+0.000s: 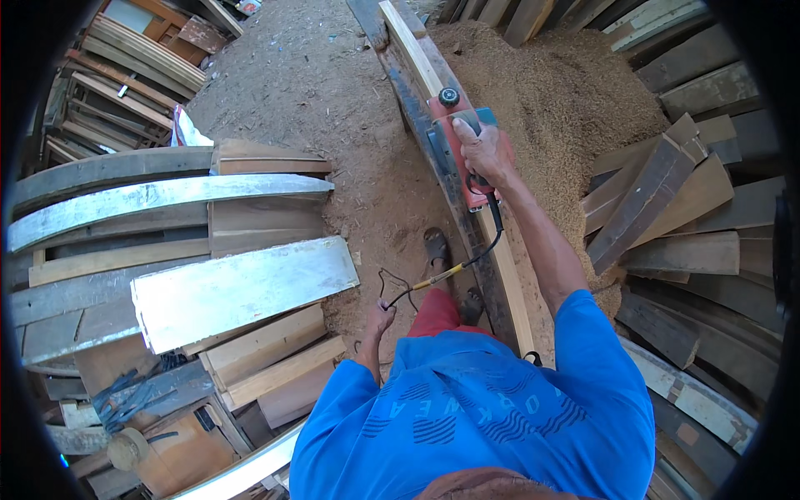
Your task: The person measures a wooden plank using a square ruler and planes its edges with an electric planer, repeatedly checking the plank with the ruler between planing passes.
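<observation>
My right hand [485, 152] is wrapped round the rear handle of a red electric planer [447, 148] with a black front knob. The planer rests on a long, pale wooden beam [505, 287], which shows ahead of it and behind it. From the planer's back a black power cord [498, 237], wrapped in yellow tape partway along, loops down to my left. My left hand [380, 317], low beside my red shorts, is closed on this cord. Under the beam runs a narrow, dark, worn bench [407, 100].
A heap of wood shavings [558, 100] lies right of the bench. Stacked boards [700, 208] crowd the right side. On the left, a whitish board [246, 292] tops piled planks, with a curved white piece [167, 196] beyond. Sandy ground lies between.
</observation>
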{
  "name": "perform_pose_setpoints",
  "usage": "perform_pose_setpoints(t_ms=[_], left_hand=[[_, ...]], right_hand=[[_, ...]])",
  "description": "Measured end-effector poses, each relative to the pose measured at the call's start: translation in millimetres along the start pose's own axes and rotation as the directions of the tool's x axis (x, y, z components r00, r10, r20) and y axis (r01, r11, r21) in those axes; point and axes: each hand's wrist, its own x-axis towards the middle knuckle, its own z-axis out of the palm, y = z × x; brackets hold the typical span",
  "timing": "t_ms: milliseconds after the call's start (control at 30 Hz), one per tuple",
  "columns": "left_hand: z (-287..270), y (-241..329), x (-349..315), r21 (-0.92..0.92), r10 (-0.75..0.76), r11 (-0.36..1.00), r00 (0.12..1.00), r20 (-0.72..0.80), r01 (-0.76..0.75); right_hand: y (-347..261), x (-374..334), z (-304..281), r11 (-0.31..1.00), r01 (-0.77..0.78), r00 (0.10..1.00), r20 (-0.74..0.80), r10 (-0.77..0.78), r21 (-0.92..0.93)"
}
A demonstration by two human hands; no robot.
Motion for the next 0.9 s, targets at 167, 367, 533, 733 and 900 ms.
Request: perform_pose_setpoints(t_ms=[167, 367, 533, 733, 900], left_hand=[[-14, 35, 42, -0.017, -0.036, 0.999, 0.995, 0.094, 0.038], [-32, 80, 114, 0.018, 0.053, 0.998, 0.989, 0.141, -0.056], [-45, 114, 176, 0.047, 0.104, 0.992, 0.981, 0.166, -0.113], [-51, 162, 246, 0.087, 0.103, 0.987, 0.945, 0.309, -0.136], [-27, 224, 327, -0.280, 0.219, 0.938, 0.975, 0.030, -0.202]], right_hand=[[-31, 35, 13, 0.996, 0.007, 1.000, 0.015, -0.006, -0.093], [-38, 97, 24, 0.996, 0.093, 0.996, -0.003, -0.093, -0.015], [-66, 140, 32, 0.999, 0.029, 0.999, 0.012, -0.030, 0.028], [-80, 182, 36, 0.996, 0.087, 0.996, -0.024, -0.087, -0.023], [-91, 215, 47, 0.996, 0.085, 0.996, 0.010, -0.085, 0.005]])
